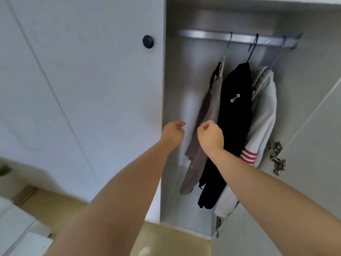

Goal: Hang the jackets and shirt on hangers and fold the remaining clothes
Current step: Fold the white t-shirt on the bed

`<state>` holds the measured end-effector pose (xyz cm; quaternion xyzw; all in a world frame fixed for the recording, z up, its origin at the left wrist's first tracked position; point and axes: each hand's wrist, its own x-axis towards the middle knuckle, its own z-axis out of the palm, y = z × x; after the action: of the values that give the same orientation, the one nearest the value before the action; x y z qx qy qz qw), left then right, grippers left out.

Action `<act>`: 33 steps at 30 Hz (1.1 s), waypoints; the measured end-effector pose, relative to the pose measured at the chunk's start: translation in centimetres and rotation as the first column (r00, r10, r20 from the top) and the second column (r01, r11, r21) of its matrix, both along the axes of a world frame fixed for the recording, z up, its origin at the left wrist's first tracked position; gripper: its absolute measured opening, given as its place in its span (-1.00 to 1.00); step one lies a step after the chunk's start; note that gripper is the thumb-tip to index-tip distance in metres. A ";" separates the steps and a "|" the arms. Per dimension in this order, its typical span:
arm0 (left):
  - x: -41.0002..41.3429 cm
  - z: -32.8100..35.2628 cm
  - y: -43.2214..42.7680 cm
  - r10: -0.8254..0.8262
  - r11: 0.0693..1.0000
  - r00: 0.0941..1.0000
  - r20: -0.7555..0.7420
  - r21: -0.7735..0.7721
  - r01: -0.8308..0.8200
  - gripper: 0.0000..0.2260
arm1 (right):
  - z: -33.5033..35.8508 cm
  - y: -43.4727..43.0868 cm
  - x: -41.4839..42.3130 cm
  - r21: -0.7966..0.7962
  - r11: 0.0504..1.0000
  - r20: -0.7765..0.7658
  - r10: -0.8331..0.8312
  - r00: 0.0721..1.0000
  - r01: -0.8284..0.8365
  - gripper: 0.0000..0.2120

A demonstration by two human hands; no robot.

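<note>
Here, three garments hang on hangers from the wardrobe rail (203, 35), above and beyond both hands. The grey-brown shirt (212, 108) hangs nearest the fingers. Its front edge falls right behind the right hand (210, 138). The right fingers (204, 126) are curled into a fist against that edge. Whether they pinch the cloth or only sit in front of it I cannot tell.

The left hand (172, 133) is raised just beside the right one, apart from it. Its fingers (181, 130) are loosely curled and hold nothing.

To the right of the right fingers hangs the black jacket (236, 111), touching the shirt. Further right is the white jacket (263, 111), whose red-striped cuff (248, 156) shows below the right wrist.

Left of the left fingers stands the closed wardrobe door (92, 89), with its round dark knob (148, 41) well above them. On the far right, the open door (313, 145) carries a metal hinge (276, 157). A pale wooden floor (166, 237) lies below the forearms.
</note>
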<state>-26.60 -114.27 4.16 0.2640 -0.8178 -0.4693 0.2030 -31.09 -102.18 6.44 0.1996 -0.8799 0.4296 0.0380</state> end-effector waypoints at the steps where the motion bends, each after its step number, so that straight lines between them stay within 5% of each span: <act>1: 2.2 -0.9 0.5 0.016 1.000 1.000 0.004 0.018 -0.016 -0.69 | -1.0 0.1 1.6 0.014 1.000 0.016 0.017 1.000 -0.017 -0.86; 7: 17.4 -3.9 -0.6 0.217 0.975 0.970 0.107 0.018 -0.221 -0.66 | -5.0 -4.0 11.7 0.107 0.957 0.120 0.257 0.959 -0.270 -0.82; 13: 34.3 -6.2 -2.9 0.507 0.850 0.847 0.161 0.070 -0.522 -0.64 | -7.6 -10.7 26.2 0.080 0.803 0.204 0.567 0.798 -0.591 -0.87; 22: 63.8 -9.7 -0.3 0.865 0.408 0.430 0.257 0.139 -0.902 -0.64 | -11.7 -15.7 54.8 0.105 0.298 0.261 0.913 0.315 -0.949 -0.87; 28: 79.4 -14.0 8.0 0.939 0.007 0.055 0.339 0.141 -0.990 -0.61 | -17.0 -11.9 72.0 0.177 -0.067 0.284 0.959 -0.014 -0.982 -0.85; 33: 86.4 -20.4 15.0 0.890 -0.218 -0.152 0.430 0.108 -0.970 -0.53 | -23.5 -8.9 80.9 0.177 -0.289 0.363 0.908 -0.211 -0.941 -0.79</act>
<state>59.78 -99.24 -16.26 0.8660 -0.2298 -0.2798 0.3449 49.84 -111.05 -17.09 0.7924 -0.4566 0.1151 -0.3877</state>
